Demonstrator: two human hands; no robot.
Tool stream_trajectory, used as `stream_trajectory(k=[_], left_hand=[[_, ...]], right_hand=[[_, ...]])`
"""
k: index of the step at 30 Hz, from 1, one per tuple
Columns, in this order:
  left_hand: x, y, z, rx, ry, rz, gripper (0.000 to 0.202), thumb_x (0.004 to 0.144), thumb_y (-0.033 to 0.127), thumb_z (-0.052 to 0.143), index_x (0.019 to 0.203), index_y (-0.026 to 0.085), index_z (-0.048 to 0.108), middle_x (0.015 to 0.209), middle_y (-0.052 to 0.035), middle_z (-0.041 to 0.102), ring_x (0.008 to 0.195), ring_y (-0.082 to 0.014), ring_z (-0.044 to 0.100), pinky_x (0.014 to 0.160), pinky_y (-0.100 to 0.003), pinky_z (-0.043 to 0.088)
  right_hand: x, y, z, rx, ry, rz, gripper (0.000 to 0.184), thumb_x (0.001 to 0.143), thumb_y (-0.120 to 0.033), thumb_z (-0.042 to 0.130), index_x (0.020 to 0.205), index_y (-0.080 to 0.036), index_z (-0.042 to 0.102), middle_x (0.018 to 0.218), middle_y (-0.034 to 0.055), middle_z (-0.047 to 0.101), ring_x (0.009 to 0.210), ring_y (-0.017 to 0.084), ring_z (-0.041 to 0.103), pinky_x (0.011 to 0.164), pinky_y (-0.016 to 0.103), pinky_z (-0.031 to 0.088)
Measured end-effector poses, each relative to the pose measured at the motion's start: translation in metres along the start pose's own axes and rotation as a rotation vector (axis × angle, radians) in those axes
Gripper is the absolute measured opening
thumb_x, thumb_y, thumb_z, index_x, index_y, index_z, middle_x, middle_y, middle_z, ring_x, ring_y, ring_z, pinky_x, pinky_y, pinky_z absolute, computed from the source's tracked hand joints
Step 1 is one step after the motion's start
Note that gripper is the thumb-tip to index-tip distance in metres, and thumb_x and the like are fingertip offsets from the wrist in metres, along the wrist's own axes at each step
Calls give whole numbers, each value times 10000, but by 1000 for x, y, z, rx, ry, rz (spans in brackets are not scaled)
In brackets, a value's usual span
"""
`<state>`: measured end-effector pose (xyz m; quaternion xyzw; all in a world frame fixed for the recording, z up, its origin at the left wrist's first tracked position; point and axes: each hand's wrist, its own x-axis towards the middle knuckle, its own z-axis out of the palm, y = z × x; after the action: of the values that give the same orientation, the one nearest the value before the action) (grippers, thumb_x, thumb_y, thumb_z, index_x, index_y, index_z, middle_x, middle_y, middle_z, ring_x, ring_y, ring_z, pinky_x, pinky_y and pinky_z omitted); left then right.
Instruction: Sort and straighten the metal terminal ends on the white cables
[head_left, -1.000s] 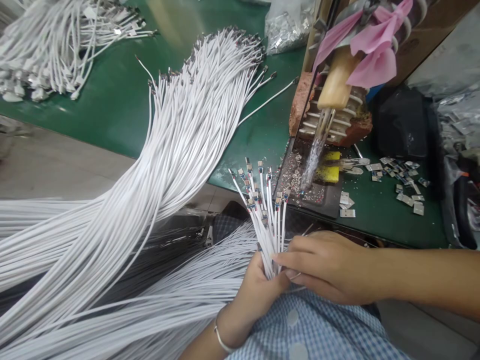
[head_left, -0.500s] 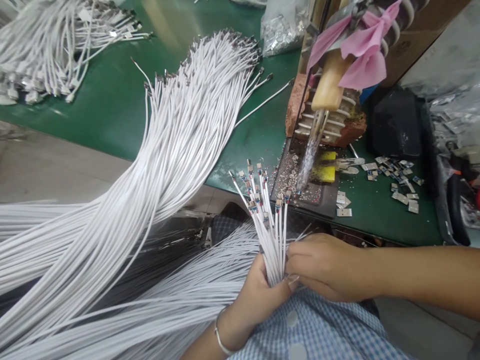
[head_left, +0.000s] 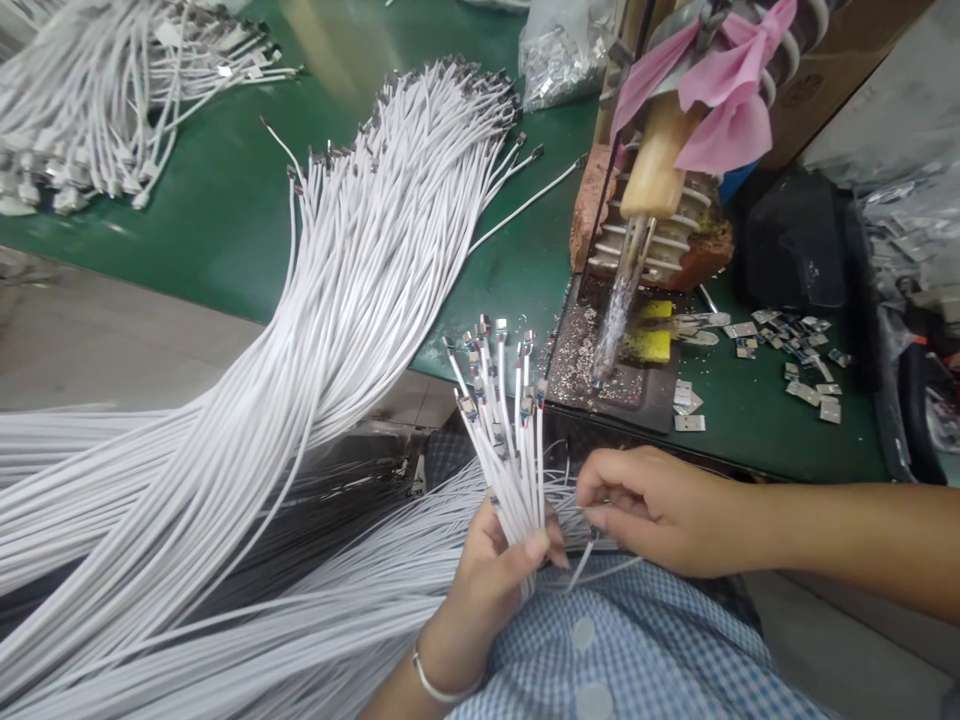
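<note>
My left hand (head_left: 487, 580), with a white bracelet at the wrist, is wrapped around a bundle of white cables (head_left: 517, 480). Their ends fan upward and carry small metal connectors (head_left: 480, 370). To the right, my right hand (head_left: 645, 510) is closed in a pinch. A single white cable (head_left: 582, 565) runs up to its thumb, its connector end partly hidden by the fingers. More long white cables (head_left: 360, 600) spread out leftward behind and below my left hand, over the lap.
A large sheaf of white cables (head_left: 375, 220) lies across the green table (head_left: 210, 250). A soldering iron (head_left: 637, 230) points down over a dark, solder-specked pad (head_left: 577, 370), by a yellow sponge (head_left: 656, 345). Loose metal connectors (head_left: 810, 350) lie right; a bag of connectors (head_left: 562, 60) sits behind.
My left hand has moved slightly left and down with the bundle. My right hand has come away from it, and a single cable now shows at its fingers.
</note>
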<state>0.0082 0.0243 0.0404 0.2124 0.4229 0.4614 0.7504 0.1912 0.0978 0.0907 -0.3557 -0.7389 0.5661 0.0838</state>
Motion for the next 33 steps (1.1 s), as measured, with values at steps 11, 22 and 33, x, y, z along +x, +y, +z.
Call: stream_trajectory(k=[11, 22, 33], left_hand=[[-3, 7, -12, -71, -299, 168, 225, 830, 268, 562, 1050, 219, 558, 577, 27, 569, 502, -96, 533, 529, -223, 428], [1, -9, -9, -21, -61, 30, 162, 771, 303, 650, 811, 154, 601, 554, 26, 572, 442, -57, 490, 451, -170, 391], [-3, -18, -10, 133, -57, -73, 265, 763, 372, 643, 690, 123, 591, 517, 8, 568, 411, -63, 480, 407, -173, 381]], right_hand=[[1, 3, 0, 120, -7, 57, 101, 791, -129, 463, 856, -136, 540, 554, -61, 422, 461, 63, 361, 425, 169, 310], [1, 7, 0, 167, 32, -2, 210, 850, -223, 435, 937, -98, 579, 534, -38, 483, 457, 80, 412, 441, 198, 338], [1, 7, 1, 294, 124, -12, 157, 834, -252, 499, 756, -128, 556, 600, -25, 468, 510, 74, 405, 466, 194, 342]])
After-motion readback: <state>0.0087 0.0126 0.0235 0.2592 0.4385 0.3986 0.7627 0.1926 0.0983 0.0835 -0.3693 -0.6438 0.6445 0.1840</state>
